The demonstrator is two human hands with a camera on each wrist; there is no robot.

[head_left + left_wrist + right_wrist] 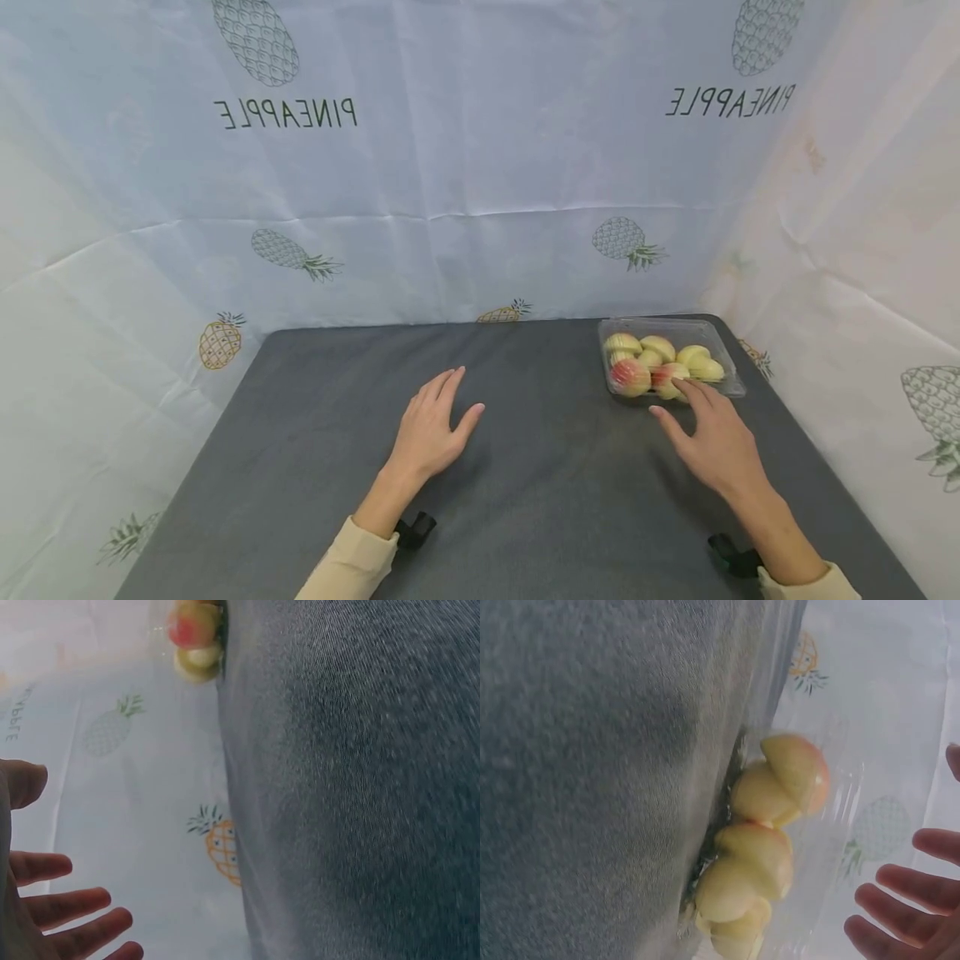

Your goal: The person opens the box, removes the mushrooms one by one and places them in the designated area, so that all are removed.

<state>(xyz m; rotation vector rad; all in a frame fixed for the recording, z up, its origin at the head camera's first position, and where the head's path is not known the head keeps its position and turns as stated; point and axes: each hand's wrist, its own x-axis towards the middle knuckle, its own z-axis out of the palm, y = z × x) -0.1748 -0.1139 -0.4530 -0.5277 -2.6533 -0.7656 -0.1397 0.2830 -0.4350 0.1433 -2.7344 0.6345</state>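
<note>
A clear plastic box (675,327) stands at the table's far right corner. Inside it lie several yellow-and-red fruits (630,377), which look like peaches or apples; the right wrist view shows the same fruits (744,870) through the box wall. My right hand (712,437) hovers just in front of the box, fingers spread and holding nothing. Whether a fingertip touches the box I cannot tell. Above the middle of the table my left hand (429,429) is held with its fingers extended and nothing in it, well to the left of the box.
A dark grey cloth (525,500) covers the table. White curtains (465,167) printed with pineapples hang behind it and along both sides, close to the box at the right. Black straps (415,530) sit at both wrists.
</note>
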